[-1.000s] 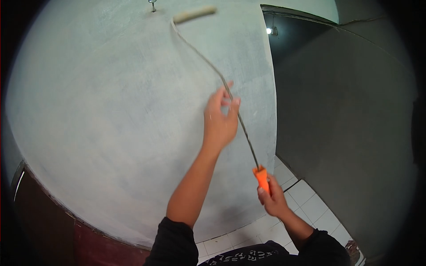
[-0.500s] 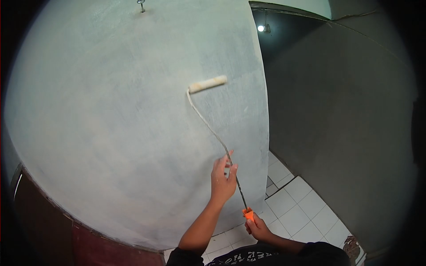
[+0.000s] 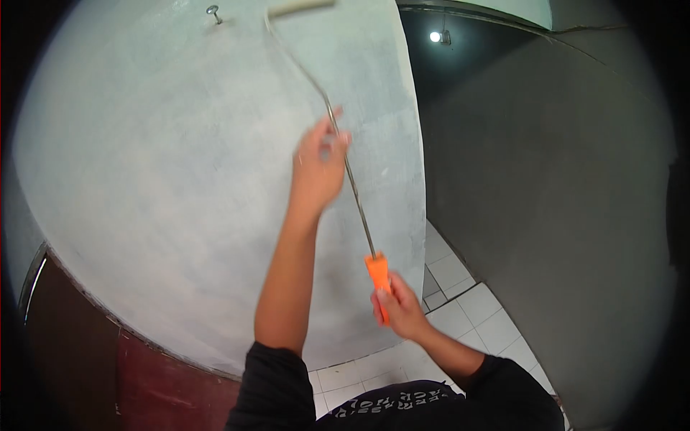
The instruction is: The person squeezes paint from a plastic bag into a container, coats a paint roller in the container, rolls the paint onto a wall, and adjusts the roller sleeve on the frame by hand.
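A paint roller with a pale sleeve (image 3: 302, 7) is at the top of the pale wall (image 3: 201, 194), its sleeve partly cut by the frame edge. From it a long bent metal rod (image 3: 361, 208) runs down to an orange handle (image 3: 378, 271). My right hand (image 3: 399, 305) is wrapped round the lower part of that handle. Higher up, my left hand (image 3: 320, 159) holds the rod between thumb and fingers, slightly blurred.
A metal hook or bolt (image 3: 213, 14) sticks out of the wall at the upper left. To the right are a dark grey wall (image 3: 560, 194) and a lit lamp (image 3: 435, 36). White floor tiles (image 3: 467, 316) lie below; a dark red panel (image 3: 169, 377) stands lower left.
The roller went down the wall between the first and second frames. Since then it has moved back up and left, with both my hands rising along with it.
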`<state>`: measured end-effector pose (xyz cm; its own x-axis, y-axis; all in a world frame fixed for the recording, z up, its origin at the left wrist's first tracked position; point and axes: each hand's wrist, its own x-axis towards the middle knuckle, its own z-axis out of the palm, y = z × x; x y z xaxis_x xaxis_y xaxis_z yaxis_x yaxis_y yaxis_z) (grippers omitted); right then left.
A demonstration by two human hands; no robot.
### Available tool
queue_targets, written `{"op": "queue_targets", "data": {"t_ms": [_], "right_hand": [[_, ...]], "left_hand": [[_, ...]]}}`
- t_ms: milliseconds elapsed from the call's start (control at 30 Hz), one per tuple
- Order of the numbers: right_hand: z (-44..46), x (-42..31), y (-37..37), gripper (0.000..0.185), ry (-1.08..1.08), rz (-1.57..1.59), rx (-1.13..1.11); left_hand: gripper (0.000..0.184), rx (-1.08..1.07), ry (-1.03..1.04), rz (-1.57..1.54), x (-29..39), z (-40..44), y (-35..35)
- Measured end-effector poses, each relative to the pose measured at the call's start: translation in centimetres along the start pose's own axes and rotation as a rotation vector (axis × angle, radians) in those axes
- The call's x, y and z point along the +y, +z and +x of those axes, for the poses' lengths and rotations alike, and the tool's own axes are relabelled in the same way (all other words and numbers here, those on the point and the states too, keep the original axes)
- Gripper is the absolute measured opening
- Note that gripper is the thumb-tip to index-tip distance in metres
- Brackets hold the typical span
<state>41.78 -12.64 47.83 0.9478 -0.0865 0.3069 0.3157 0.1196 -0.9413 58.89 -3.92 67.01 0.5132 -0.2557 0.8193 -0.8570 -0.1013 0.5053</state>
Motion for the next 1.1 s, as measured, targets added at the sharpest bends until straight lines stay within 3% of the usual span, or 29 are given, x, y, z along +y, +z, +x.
{"op": "queue_targets", "data": {"t_ms": [67, 133, 267, 333, 500, 600, 700, 800, 900, 1000, 1100], "right_hand": [[-2.7, 5.2, -2.1, 0.021, 0.140, 0.021, -0.049], [-6.3, 10.5, -4.5, 0.022, 0.292, 0.026, -0.099], [-10.0, 13.7, -6.5, 0.023, 0.499, 0.061, -0.119], [-9.1, 12.9, -6.8, 0.025, 0.470, 0.057, -0.143], [-1.9, 2.5, -5.7, 0.028, 0.127, 0.209, -0.260], [2.2, -4.8, -5.5, 0.032, -0.095, 0.216, -0.321], [4.3, -10.1, -5.3, 0.037, -0.135, 0.271, -0.319], [4.0, -10.5, -5.7, 0.042, -0.090, 0.267, -0.253], [2.0, -6.1, -6.7, 0.033, -0.018, 0.246, -0.163], [-2.4, 1.8, -8.1, 0.020, 0.169, 0.243, -0.103], [-8.3, 10.1, -9.8, 0.021, 0.351, 0.206, -0.129]], "left_hand": [[0.041, -0.038, -0.030, -0.055, -2.7, -5.3, 2.3], [0.040, -0.069, -0.211, -0.022, -4.1, -12.1, 5.1], [0.038, -0.032, -0.388, -0.011, -3.8, -18.4, 8.9], [0.037, -0.004, -0.289, 0.092, -3.6, -16.8, 8.6], [0.040, 0.083, 0.017, 0.118, 0.0, -3.4, 5.3], [0.041, 0.085, -0.014, 0.195, 4.3, 5.6, 3.0], [0.042, 0.107, -0.051, 0.152, 7.4, 10.7, 2.0], [0.041, 0.108, -0.064, 0.152, 7.5, 10.8, 2.1], [0.043, 0.046, -0.013, 0.302, 4.6, 7.0, 3.6], [0.042, -0.015, -0.100, 0.228, 1.5, -1.8, 6.8], [0.041, -0.062, -0.211, 0.180, -2.1, -12.2, 10.8]]}}
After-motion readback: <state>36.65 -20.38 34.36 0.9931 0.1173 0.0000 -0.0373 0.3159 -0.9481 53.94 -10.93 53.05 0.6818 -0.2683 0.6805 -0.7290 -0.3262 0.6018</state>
